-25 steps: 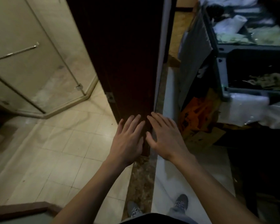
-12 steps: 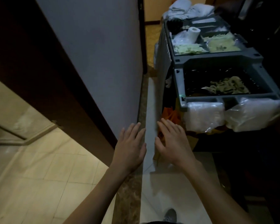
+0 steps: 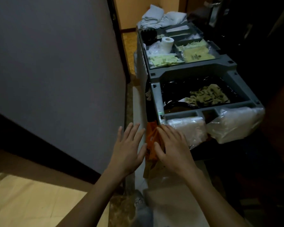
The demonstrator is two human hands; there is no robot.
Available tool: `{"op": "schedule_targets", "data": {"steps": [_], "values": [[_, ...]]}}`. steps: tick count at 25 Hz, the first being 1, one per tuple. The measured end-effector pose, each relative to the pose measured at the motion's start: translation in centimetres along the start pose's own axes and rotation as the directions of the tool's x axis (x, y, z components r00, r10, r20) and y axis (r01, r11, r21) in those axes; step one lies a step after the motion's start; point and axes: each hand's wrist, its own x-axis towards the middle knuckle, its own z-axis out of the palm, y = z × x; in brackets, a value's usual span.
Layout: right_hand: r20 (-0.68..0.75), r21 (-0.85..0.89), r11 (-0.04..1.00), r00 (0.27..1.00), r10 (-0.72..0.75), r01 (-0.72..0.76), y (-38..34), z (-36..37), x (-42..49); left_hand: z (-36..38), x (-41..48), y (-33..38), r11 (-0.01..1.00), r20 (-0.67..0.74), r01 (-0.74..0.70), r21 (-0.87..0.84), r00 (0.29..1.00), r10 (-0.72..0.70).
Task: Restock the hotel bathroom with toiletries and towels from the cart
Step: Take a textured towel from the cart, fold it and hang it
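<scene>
A grey housekeeping cart [image 3: 192, 69] stands ahead on the right. Its top tray holds a toilet paper roll [image 3: 166, 44], pale green toiletry packets [image 3: 162, 60] and yellowish packets [image 3: 197, 54]. Folded white towels [image 3: 159, 18] are piled at its far end. My left hand [image 3: 129, 149] and my right hand [image 3: 172, 148] are stretched out side by side in front of the cart's near end, fingers straight, holding nothing. An orange bag [image 3: 150, 143] hanging low on the cart shows between them.
The cart's near bin [image 3: 156, 97] has a black liner with a crumpled olive cloth [image 3: 208, 95] inside. Two clear plastic bags [image 3: 188, 130] hang off its front. A grey wall [image 3: 56, 63] and dark door frame [image 3: 39, 149] fill the left; beige bathroom floor tile [image 3: 23, 202] lies lower left.
The view has swung right from the bathroom floor and shower to the corridor cart, which is now closer. Both hands stay extended and empty.
</scene>
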Motion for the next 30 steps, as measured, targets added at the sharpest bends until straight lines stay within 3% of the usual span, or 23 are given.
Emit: {"op": "schedule_targets", "data": {"steps": [10,21,27,30], "values": [[-0.101,-0.142,0.981,0.987,0.121,-0.135,2.1,-2.5,14.3,-0.7,17.0,-4.0,0.985,-0.087,-0.116,-0.127,0.991,0.105],[-0.144,-0.109,0.986,0.983,0.113,-0.129,6.3,-2.7,24.6,-0.3,27.7,-6.2,0.979,-0.048,-0.199,-0.052,0.979,0.196],[-0.111,-0.112,0.987,0.988,0.106,-0.119,9.9,-4.4,30.7,0.2,33.5,-6.8,0.98,-0.044,-0.196,0.044,0.979,0.198],[-0.097,-0.123,0.986,0.99,0.101,-0.113,10.4,-5.0,33.2,0.2,36.6,-7.3,0.98,-0.047,-0.198,0.014,0.979,0.198]]}}
